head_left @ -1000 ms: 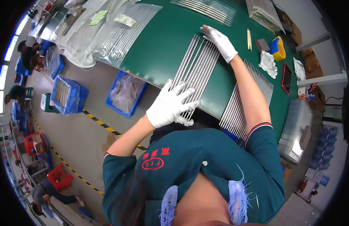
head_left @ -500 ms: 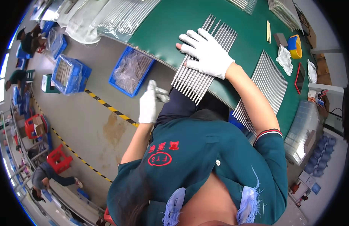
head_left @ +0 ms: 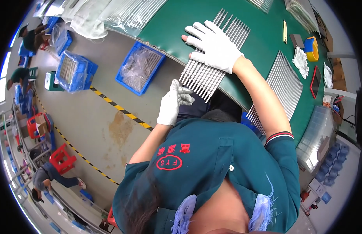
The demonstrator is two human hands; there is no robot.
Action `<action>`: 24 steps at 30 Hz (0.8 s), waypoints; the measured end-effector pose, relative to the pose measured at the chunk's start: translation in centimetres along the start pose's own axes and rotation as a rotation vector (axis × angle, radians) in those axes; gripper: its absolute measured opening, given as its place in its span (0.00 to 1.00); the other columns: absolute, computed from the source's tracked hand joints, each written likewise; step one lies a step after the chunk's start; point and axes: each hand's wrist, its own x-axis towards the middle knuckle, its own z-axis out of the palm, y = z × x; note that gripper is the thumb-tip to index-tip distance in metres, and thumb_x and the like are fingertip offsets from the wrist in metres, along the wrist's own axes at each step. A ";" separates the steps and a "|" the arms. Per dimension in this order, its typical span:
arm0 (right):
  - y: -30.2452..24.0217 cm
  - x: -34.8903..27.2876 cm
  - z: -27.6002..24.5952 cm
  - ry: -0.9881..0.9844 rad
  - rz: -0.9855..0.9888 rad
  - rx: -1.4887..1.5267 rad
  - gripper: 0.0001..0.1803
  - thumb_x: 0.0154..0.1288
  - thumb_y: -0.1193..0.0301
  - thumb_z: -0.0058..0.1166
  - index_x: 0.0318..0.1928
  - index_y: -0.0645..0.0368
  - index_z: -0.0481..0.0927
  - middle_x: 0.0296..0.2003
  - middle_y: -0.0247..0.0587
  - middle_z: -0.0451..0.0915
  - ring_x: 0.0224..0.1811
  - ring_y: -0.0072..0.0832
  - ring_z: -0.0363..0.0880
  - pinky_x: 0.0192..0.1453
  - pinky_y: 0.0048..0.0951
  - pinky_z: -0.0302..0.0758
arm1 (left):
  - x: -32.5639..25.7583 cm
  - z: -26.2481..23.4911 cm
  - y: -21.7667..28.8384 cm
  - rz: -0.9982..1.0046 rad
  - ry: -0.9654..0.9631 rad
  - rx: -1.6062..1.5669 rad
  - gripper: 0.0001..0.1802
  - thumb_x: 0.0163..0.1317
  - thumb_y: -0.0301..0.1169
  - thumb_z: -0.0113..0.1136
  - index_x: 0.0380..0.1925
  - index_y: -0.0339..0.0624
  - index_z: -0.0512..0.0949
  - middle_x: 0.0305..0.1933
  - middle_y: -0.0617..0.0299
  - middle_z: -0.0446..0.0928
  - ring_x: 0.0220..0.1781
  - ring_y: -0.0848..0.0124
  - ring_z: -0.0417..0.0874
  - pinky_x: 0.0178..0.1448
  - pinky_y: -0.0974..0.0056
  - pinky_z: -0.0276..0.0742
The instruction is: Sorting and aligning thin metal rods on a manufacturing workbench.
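Observation:
A row of slim silver metal rods (head_left: 204,80) with stepped ends lies side by side on the green table (head_left: 165,29), its near ends jutting past the table's edge. My right hand (head_left: 218,48), in a white glove with some bare fingertips, rests flat across the rods with the fingers spread. Beside the jutting ends, my left hand (head_left: 173,103) is gloved too, fingers apart and nothing visible in it. Whether its fingers touch the rod ends I cannot tell. Under my right forearm lies a second row of similar rods (head_left: 280,85).
Left of the table, a blue crate (head_left: 140,68) holds rods and clear plastic. Plastic-wrapped rods (head_left: 136,13) lie on the table's far left. A white cloth (head_left: 300,62), a yellow-and-blue tape roll (head_left: 311,48) and a red-framed object (head_left: 315,82) are at the right. Several people work farther left.
My left hand has moved right and slightly up, closer to the rods' near ends. The right hand stays spread on the rods. The whole view has shifted slightly.

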 end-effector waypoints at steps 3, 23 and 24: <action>0.1 -0.9 -0.6 -0.021 0.024 0.027 0.31 0.66 0.47 0.40 0.63 0.50 0.68 0.63 0.41 0.66 0.68 0.35 0.59 0.73 0.41 0.48 | 0.0 0.1 0.3 0.013 0.009 -0.013 0.38 0.69 0.58 0.32 0.35 0.30 0.77 0.22 0.58 0.76 0.29 0.72 0.79 0.39 0.67 0.77; 0.0 -0.3 -0.5 0.128 0.067 0.091 0.30 0.65 0.51 0.45 0.61 0.55 0.68 0.61 0.43 0.68 0.66 0.35 0.61 0.71 0.38 0.51 | -1.1 1.4 0.2 -0.132 -0.259 0.066 0.51 0.60 0.71 0.25 0.45 0.26 0.69 0.41 0.40 0.78 0.40 0.59 0.81 0.43 0.61 0.79; -0.1 -0.4 -1.0 0.169 0.082 0.124 0.30 0.64 0.52 0.47 0.61 0.57 0.68 0.61 0.44 0.67 0.66 0.36 0.61 0.71 0.38 0.52 | -1.2 1.4 0.2 -0.130 -0.260 0.067 0.51 0.60 0.71 0.25 0.45 0.26 0.69 0.41 0.40 0.78 0.40 0.59 0.81 0.43 0.61 0.79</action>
